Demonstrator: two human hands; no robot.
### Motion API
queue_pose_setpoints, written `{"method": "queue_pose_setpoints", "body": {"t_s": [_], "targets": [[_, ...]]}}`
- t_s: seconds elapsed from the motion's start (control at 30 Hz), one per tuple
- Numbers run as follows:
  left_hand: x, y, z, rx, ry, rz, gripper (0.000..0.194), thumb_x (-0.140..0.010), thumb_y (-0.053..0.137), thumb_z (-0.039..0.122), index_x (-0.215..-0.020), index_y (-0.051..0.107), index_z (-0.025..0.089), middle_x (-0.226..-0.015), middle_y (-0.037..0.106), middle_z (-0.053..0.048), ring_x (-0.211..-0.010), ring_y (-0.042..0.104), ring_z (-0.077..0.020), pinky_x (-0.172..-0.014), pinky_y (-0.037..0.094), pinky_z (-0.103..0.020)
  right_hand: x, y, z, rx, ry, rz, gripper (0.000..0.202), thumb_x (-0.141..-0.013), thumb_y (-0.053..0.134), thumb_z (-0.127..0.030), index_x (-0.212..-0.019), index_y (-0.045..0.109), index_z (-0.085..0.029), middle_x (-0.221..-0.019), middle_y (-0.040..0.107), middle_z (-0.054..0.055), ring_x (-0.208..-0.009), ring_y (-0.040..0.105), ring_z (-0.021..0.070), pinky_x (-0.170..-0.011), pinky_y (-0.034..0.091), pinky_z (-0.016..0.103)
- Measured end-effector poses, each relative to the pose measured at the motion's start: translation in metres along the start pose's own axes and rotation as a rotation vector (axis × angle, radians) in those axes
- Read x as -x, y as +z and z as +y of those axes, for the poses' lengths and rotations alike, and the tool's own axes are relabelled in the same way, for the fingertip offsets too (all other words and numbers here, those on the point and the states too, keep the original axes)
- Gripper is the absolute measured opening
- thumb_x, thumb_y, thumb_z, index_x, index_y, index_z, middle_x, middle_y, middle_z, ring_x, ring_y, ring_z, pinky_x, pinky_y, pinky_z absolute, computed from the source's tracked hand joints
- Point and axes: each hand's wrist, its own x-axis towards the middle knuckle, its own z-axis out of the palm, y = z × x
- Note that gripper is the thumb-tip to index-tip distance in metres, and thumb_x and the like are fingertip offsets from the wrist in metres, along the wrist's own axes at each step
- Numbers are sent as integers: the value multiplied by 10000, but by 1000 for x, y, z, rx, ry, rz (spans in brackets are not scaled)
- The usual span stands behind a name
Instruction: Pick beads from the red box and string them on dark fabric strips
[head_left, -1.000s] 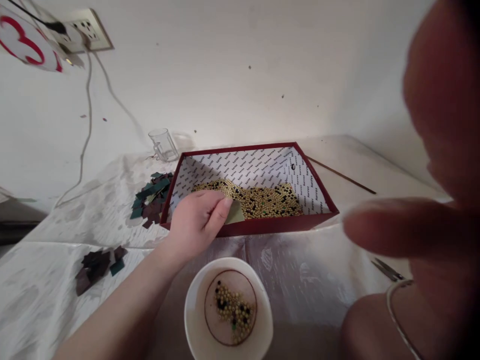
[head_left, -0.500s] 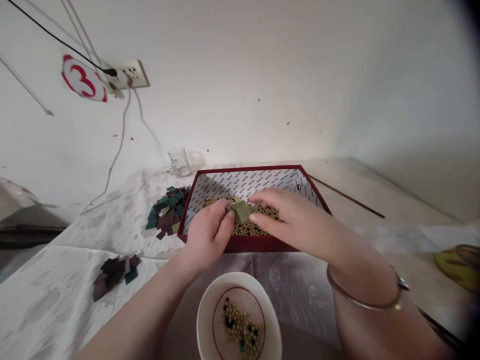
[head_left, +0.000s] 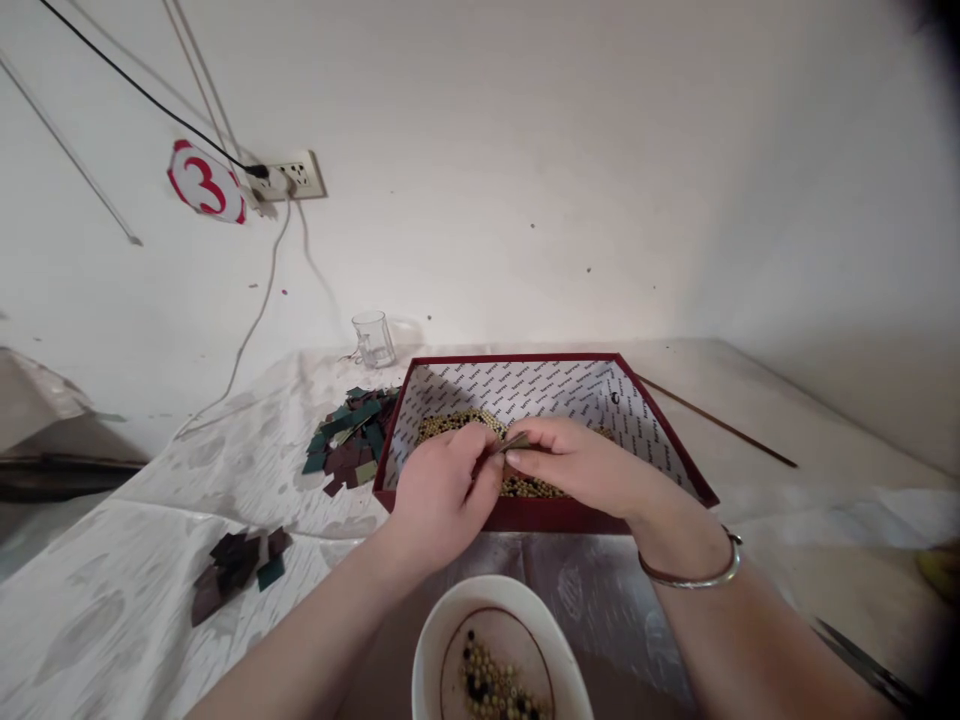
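Note:
Above the red box [head_left: 525, 515], my left hand [head_left: 446, 492] and my right hand [head_left: 581, 465] meet at their fingertips. Both are closed on a small olive-green square piece [head_left: 514, 443], cloth-like, now seen nearly edge-on and partly hidden by the fingers. Gold and dark beads [head_left: 465, 422] lie in the box, whose inside is lined with white printed paper. In front of the box stands a white bowl [head_left: 431, 640] with more gold and black beads [head_left: 491, 680] at its bottom.
Left of the box is a pile of green and maroon squares [head_left: 346, 440]; a smaller pile [head_left: 236, 570] lies nearer. A glass mug [head_left: 373, 340] stands behind. A thin stick [head_left: 720, 420] lies right of the box, and scissors [head_left: 862, 660] show at the lower right.
My right hand has closed in on the olive-green piece, which has turned from face-on to nearly edge-on. The whole view has shifted slightly, so things sit lower and further right.

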Motion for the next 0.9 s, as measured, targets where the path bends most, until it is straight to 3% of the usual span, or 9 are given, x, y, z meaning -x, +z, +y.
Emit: {"method": "queue_pose_setpoints", "body": {"t_s": [0.33,0.57,0.67,0.9], "targets": [[0,3,-1,-24,-7,22,72,-807,465,237,-745,460,200,-669,527,32,-630,469,-124,-571,288,-259,0,1,0,122,17,13,107,-805,420,-174,-740,501,-199,-743,521,-19,-702,466,120,-638,365,255],[1,-2,1,5,12,-7,265,-837,444,451,-778,479,196,-702,543,13,-653,481,-138,-580,312,-266,1,1,2,83,17,5,78,-804,448,-200,-756,508,-194,-761,539,-12,-721,481,129,-649,372,262],[0,-2,2,-25,6,-17,242,-874,388,405,-799,485,197,-712,548,7,-668,488,-143,-591,313,-270,0,1,3,92,23,8,104,-818,439,-218,-803,539,-193,-811,571,0,-743,494,135,-661,379,270],[0,2,3,-110,-51,2,131,-825,468,319,-766,466,202,-677,544,18,-636,488,-143,-558,275,-264,0,1,1,131,34,11,107,-790,416,-183,-771,521,-189,-772,543,-6,-718,482,132,-650,377,270]]}}
